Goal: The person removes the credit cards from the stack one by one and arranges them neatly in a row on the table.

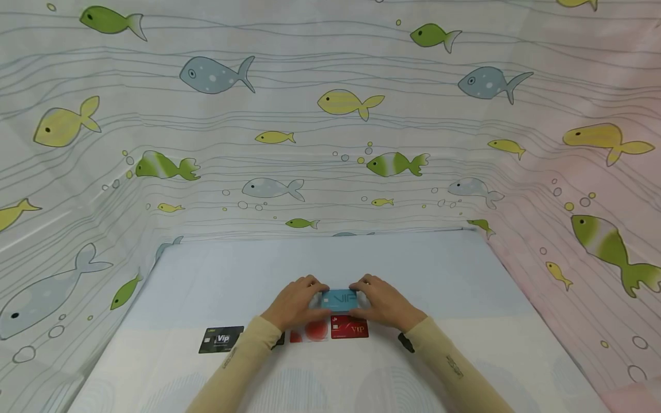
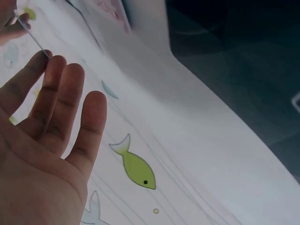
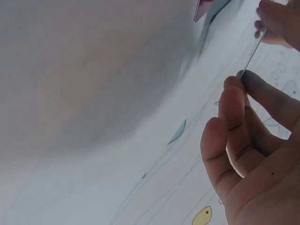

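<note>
A light blue VIP card [image 1: 339, 300] is held up between both hands, its printed face toward the head camera. My left hand [image 1: 295, 301] pinches its left end between fingers and thumb. On the right end, the right hand [image 1: 384, 301] has the same kind of pinch. Both wrist views show the card edge-on as a thin line, with the left hand's [image 2: 51, 140] and right hand's [image 3: 253, 140] other fingers bent loosely beside it. Just below, a red VIP card [image 1: 349, 328] lies on the table, partly covered by the held card and right hand.
Left of the red card lies a white card with red circles [image 1: 310, 331]. A black Vip card [image 1: 221, 339] sits farther left, and the left arm hides most of another dark card [image 1: 279, 339]. Fish-printed cloth [image 1: 330, 132] walls in the pale table [image 1: 232, 269].
</note>
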Motion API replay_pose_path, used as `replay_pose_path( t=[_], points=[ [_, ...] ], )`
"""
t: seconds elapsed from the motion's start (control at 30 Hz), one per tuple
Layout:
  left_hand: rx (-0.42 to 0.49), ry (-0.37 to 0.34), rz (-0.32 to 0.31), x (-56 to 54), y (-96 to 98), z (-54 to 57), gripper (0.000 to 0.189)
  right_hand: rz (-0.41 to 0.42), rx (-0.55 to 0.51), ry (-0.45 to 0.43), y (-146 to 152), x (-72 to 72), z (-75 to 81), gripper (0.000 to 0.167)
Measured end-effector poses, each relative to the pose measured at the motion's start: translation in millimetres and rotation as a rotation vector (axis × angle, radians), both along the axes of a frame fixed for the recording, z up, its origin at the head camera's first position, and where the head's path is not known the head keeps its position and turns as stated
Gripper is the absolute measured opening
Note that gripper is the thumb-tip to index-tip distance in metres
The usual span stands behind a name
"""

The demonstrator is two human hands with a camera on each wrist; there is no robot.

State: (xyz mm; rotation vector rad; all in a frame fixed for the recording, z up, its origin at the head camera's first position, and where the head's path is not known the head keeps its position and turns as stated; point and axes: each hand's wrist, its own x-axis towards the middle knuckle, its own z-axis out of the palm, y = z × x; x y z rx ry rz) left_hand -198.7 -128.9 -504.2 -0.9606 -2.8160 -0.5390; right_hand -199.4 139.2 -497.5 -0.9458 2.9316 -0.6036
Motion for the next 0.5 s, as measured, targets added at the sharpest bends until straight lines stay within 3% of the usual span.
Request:
replay_pose_path(
  t=[0.5],
  points=[
    [-0.008,0.028,-0.01,12.0,14.1,8.9,0.054,0.02,-0.028,0.035,19.9,11.6,7.2,0.055]
  ],
)
